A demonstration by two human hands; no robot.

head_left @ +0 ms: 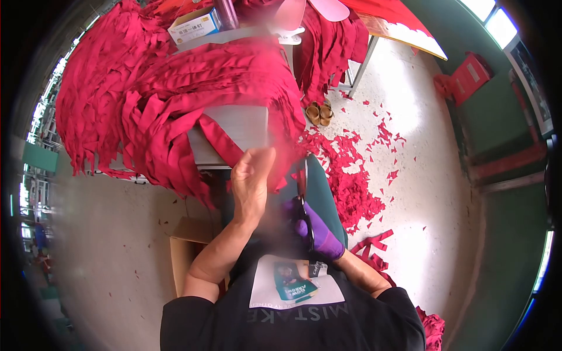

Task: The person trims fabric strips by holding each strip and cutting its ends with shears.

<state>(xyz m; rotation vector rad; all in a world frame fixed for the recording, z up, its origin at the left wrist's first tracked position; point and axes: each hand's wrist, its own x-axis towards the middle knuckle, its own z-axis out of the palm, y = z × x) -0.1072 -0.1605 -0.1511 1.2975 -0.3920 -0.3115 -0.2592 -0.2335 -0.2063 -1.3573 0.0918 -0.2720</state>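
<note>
My left hand [250, 182] is bare, its fingers curled at the end of a red fabric strip [218, 139] that runs down from the table. Close by on the right, my right hand [319, 232] wears a purple glove and is closed round the dark handles of scissors [304, 205], whose blades point up, away from my body. Many red strips [193, 76] lie heaped over the table [246, 126] and hang from its front edge. A blurred patch hides part of the area between my hands.
A cardboard box [180, 257] stands on the floor at lower left. Red scraps [351, 193] and brown sandals [319, 113] lie on the floor to the right. A small printed box [196, 26] is on the table, and a red box [470, 78] is near the right wall.
</note>
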